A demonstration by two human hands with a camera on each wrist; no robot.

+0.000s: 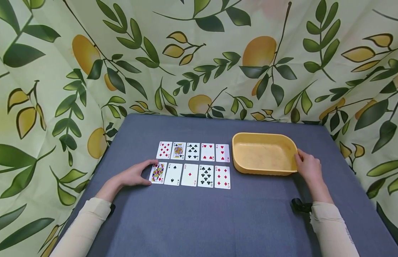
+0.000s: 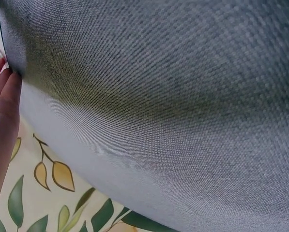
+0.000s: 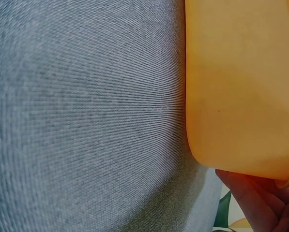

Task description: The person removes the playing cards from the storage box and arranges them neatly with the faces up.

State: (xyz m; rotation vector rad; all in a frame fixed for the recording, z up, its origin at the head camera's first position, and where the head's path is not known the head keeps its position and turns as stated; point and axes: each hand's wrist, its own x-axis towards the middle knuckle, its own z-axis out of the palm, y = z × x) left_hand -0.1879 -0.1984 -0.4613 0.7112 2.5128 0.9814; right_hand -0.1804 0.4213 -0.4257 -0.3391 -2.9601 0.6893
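Ten playing cards lie face up in two rows of five on the grey table (image 1: 218, 221). My left hand (image 1: 150, 173) lies flat at the left end of the near row, its fingertips touching the face card (image 1: 158, 173) there. The left wrist view shows these fingers (image 2: 1, 82) straight along the grey table (image 2: 159, 96). To the right of the cards stands an empty yellow tub (image 1: 264, 153). My right hand (image 1: 300, 160) grips its right end, thumb at the rim. In the right wrist view the fingers (image 3: 250, 198) curl under the yellow tub (image 3: 241, 87).
The near row runs on to the two of spades (image 1: 173, 174), an ace of diamonds (image 1: 189, 175) and a six of diamonds (image 1: 222, 177). A leaf-and-lemon printed cloth (image 1: 199, 53) hangs behind and beside the table. Bare grey table lies in front of the cards.
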